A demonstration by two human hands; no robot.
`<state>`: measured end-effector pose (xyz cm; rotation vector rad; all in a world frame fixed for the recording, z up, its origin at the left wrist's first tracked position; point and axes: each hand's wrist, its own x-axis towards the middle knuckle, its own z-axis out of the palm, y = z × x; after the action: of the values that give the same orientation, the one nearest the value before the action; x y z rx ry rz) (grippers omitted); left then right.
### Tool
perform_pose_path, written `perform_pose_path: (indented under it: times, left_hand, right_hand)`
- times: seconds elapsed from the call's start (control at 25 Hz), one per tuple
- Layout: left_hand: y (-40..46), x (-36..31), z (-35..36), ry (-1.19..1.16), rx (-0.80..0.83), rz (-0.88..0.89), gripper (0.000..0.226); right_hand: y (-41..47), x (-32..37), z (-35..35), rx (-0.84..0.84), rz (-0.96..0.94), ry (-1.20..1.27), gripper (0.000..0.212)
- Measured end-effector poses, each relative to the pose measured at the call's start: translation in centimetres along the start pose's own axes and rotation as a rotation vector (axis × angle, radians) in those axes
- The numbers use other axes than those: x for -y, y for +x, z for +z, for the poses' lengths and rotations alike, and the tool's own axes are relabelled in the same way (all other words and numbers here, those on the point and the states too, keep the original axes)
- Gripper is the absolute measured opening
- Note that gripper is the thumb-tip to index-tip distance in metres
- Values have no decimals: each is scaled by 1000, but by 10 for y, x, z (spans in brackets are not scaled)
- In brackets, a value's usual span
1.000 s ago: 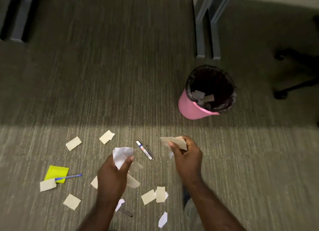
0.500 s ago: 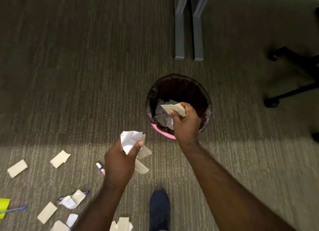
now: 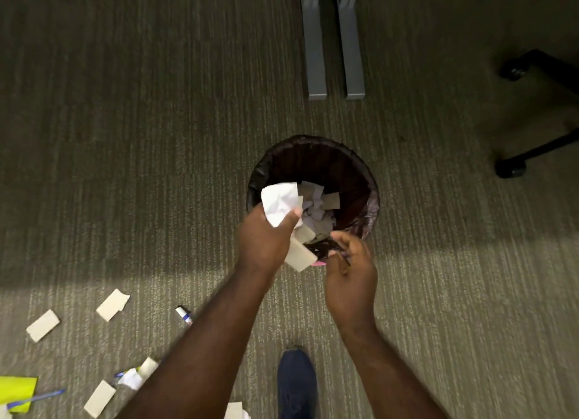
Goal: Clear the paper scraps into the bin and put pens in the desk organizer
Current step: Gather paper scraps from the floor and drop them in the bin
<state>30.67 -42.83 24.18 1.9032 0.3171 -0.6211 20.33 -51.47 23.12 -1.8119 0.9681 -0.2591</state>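
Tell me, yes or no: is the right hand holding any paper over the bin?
No: the right hand is empty at the bin rim, while the left hand grips the crumpled white paper.

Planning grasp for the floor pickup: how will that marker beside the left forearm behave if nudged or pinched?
The marker looks cylindrical and lies flat on the carpet, so a sideways nudge would probably roll it, though the pile may damp that. Its smooth barrel seems rigid and light; a pinch across it should hold, perhaps slipping slightly.

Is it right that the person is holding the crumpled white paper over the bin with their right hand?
Not quite. The head view shows the left hand holding the crumpled white paper over the bin. The right hand holds no white paper.
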Motion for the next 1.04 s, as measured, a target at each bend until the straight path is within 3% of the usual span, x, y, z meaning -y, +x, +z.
perform_pose_path:
  times: [0.16, 0.32, 0.52, 0.84, 1.04]
  left_hand:
    - [11, -17, 10, -344, 184, -218, 81]
    - [-7, -6, -14, -653, 287, -156, 71]
    - [-50, 68, -83, -462, 199, 12, 16]
    - [-114, 302, -225, -256, -138, -125, 12]
    - [-175, 447, -245, -137, -127, -235, 7]
  right_hand:
    - [-45, -9, 3, -3, 37, -4, 32]
    - [-79, -12, 20, 16, 8, -11, 31]
    - [-128, -25, 53, 122, -32, -1, 33]
    - [-256, -139, 149, 484, -92, -237, 24]
    - [-326, -237, 161, 701, -109, -451, 22]
